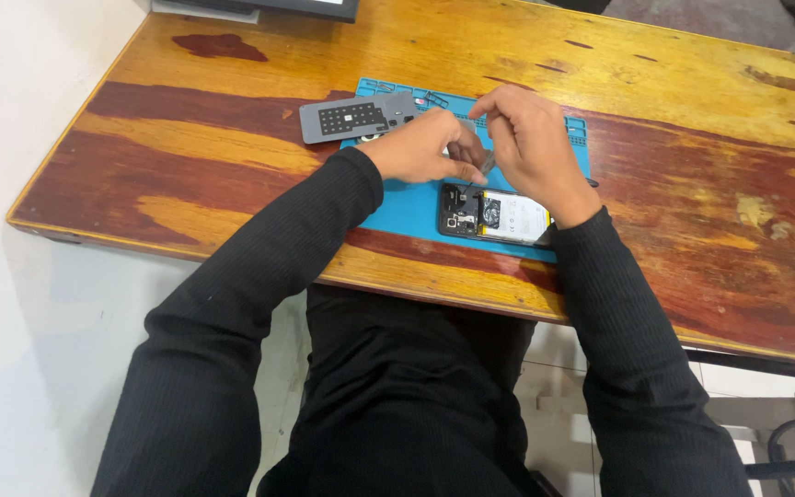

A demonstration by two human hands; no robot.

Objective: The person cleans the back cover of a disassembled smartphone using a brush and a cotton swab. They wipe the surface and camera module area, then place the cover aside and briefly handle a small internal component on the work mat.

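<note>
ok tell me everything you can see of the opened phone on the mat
The phone lies flat on the blue mat near the table's front edge, back cover off. Its dark frame shows small camera parts at the left end and a pale battery filling the middle. The right wrist hides its right end. Both hands, left hand and right hand, work just above it.

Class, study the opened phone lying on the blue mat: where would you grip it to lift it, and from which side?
Probably pinch the opened phone by its two long edges near the camera end, coming from above on the left, beside the left hand. It lies flat on the blue mat, innards exposed, and the right hand and its wrist cover the other end.
</note>
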